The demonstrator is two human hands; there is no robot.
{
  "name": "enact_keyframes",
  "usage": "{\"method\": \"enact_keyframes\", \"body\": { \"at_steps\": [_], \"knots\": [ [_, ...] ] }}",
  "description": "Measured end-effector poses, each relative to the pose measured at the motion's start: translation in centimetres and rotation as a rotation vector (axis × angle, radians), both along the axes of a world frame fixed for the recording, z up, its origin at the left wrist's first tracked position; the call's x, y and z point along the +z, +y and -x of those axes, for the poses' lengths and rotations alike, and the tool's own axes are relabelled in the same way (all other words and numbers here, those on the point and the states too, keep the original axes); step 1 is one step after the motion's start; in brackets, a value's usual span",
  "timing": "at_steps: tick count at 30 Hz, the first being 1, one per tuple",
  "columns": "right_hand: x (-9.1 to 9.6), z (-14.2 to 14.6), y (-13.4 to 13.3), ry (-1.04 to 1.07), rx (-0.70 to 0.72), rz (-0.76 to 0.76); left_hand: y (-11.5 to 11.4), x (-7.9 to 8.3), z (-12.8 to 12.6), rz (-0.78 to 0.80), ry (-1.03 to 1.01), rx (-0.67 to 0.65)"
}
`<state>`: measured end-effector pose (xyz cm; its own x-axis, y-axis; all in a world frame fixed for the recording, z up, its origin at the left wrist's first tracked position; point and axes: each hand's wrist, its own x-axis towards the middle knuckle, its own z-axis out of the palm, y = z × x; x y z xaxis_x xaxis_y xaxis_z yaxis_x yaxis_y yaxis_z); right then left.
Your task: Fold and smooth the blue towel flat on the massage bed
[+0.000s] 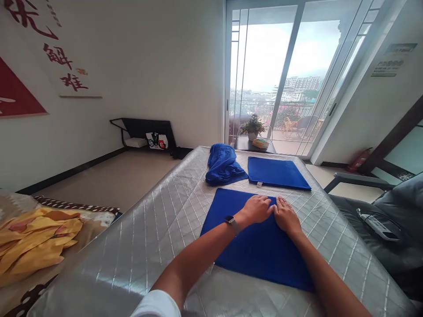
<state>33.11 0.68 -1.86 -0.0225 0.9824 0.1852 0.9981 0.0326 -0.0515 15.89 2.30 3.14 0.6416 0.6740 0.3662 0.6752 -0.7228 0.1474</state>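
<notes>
A flat blue towel (pixel 254 251) lies spread on the silver quilted bed cover (pixel 158 229) in front of me. My left hand (pixel 257 208), with a watch on its wrist, and my right hand (pixel 287 215) rest side by side, palms down, on the towel's far edge, fingers lying flat. Beyond them sits a neatly folded blue towel (pixel 276 172), and to its left a crumpled blue towel (pixel 223 164) in a heap.
Yellow cloth (pixel 33 240) lies on a patterned bed at the left. A dark chair with a remote (pixel 376 225) stands at the right. Behind the bed are a small table with a potted plant (pixel 253 127) and glass balcony doors (pixel 287 75).
</notes>
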Motion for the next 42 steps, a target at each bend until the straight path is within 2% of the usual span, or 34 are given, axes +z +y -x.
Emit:
{"method": "enact_keyframes", "body": {
  "at_steps": [3,5,7,10,17,19,21,26,32,38,42],
  "knots": [
    [0.0,-0.2,-0.2,-0.015,0.023,0.003,-0.2,-1.3,-3.3,0.051,0.043,0.047],
    [0.1,-0.1,-0.2,-0.003,0.002,0.014,0.0,-2.3,-3.8,0.124,0.066,0.082],
    [0.3,0.1,-0.2,0.006,-0.014,0.020,0.2,-3.0,-3.0,0.167,0.048,0.098],
    [0.6,0.4,-0.2,0.025,-0.030,0.018,0.5,-3.4,-0.1,0.204,0.019,0.146],
    [0.6,0.4,-0.1,0.066,-0.042,0.031,1.6,-3.1,10.4,0.259,0.026,0.395],
    [0.5,0.3,-0.1,0.065,-0.046,0.030,1.9,-3.2,12.3,0.260,0.018,0.449],
    [0.4,0.3,0.0,0.056,-0.053,0.028,1.9,-3.3,13.2,0.253,0.010,0.471],
    [0.5,0.3,0.1,0.026,-0.061,0.060,1.7,-3.1,12.9,0.263,-0.011,0.480],
    [1.7,0.4,0.2,-0.026,-0.088,0.177,1.8,-3.2,12.9,0.254,-0.031,0.474],
    [1.5,0.8,-1.1,-0.027,-0.068,0.135,1.7,-3.6,12.7,0.245,-0.049,0.475],
    [1.1,1.0,-1.7,0.017,-0.091,0.125,1.9,-3.2,12.9,0.256,-0.001,0.471]
  ]
}}
